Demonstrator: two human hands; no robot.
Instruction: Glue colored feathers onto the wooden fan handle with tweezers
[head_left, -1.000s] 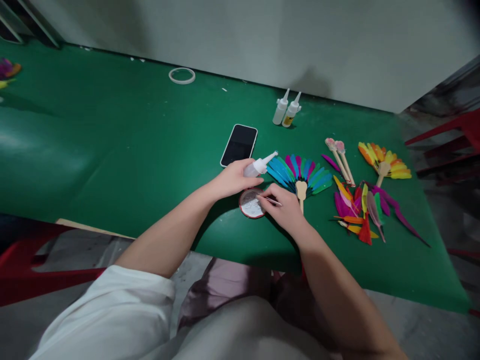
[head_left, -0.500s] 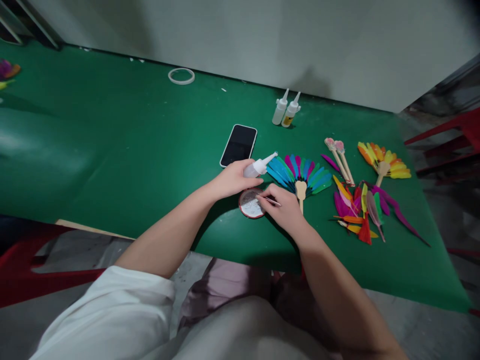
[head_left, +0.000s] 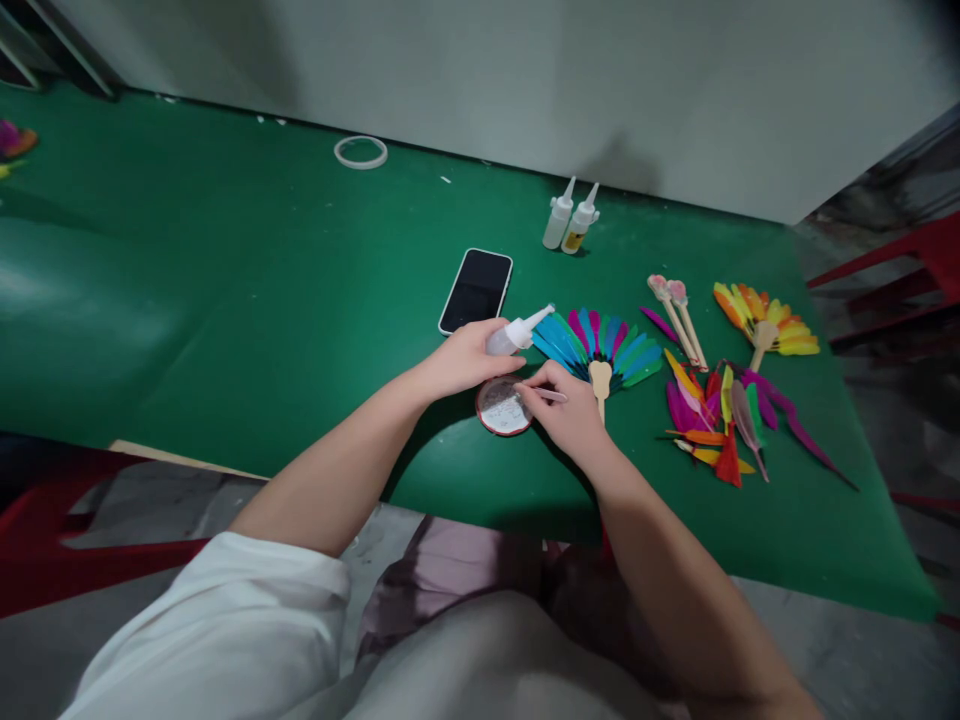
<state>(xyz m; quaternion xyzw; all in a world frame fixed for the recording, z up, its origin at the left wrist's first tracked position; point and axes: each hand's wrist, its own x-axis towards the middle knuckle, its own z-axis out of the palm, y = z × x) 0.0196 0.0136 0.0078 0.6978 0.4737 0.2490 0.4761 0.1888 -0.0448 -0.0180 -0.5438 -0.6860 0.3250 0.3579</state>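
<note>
The left hand [head_left: 466, 358] has its fingers round the nozzle bottle [head_left: 503, 342]; the right hand [head_left: 571, 415] pinches a thin stick [head_left: 553, 395] over the red-rimmed round dish [head_left: 504, 416] on the counter [head_left: 315, 280]; best keep the nozzle tipped up, the stick's touch light

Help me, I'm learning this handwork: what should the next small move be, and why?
Perhaps ease the slender pale piece further over the red-rimmed disc: the right hand pinches it at the disc's edge, the disc's near side lies uncovered, and the left hand holds the bottle with its nozzle pointing away from the disc.
</note>
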